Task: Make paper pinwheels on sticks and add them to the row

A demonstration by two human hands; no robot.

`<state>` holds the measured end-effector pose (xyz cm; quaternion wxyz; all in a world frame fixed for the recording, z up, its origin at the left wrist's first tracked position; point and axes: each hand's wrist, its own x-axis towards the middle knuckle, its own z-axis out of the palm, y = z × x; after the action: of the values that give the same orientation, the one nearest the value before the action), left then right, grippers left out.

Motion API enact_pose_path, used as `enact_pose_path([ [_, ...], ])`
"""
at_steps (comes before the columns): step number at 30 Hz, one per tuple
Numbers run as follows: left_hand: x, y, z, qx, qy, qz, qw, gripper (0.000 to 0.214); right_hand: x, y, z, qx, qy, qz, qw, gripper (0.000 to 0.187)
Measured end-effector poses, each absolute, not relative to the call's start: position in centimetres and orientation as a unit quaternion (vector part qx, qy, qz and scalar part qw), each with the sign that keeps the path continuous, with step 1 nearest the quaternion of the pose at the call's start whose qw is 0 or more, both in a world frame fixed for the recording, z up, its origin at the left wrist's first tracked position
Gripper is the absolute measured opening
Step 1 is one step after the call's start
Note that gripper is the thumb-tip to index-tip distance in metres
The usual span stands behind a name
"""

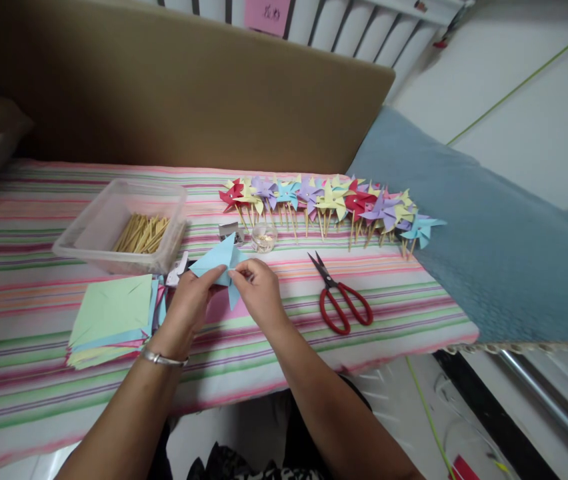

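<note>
At the frame's centre, a light blue folded paper square (220,261) is pinched between the fingers of the left hand (190,300) and the right hand (259,288). Its points are best kept pressed flat and aligned while folded. A striped cloth surface (39,313) is spread beneath, backed by a tan padded board (174,87) at upper left.

Red-handled scissors (340,298), blades shut, lying flat on the striped cloth (39,220). Row of finished paper pinwheels (331,203) on wooden sticks: red, yellow, purple, blue. Small clear glass dish (264,237) just before the row's left end. Clear plastic tub (120,227) holding wooden sticks (141,233). Stack of coloured paper squares (111,317), green uppermost. Blue cushion (504,247) at right.
</note>
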<state>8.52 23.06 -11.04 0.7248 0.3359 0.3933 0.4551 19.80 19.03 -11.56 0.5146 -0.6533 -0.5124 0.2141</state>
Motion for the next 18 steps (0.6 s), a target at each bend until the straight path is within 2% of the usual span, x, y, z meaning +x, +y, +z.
enact_pose_path([
  [16, 8.5, 23.1, -11.4, 0.377, 0.445, 0.438, 0.684, 0.038, 20.5, 19.1, -11.6, -0.672, -0.489, 0.239, 0.503, 0.007],
  [18, 8.4, 23.2, -11.3, 0.377, 0.459, 0.421, 0.686, 0.039, 21.5, 19.2, -11.1, -0.683, -0.465, 0.230, 0.514, 0.015],
])
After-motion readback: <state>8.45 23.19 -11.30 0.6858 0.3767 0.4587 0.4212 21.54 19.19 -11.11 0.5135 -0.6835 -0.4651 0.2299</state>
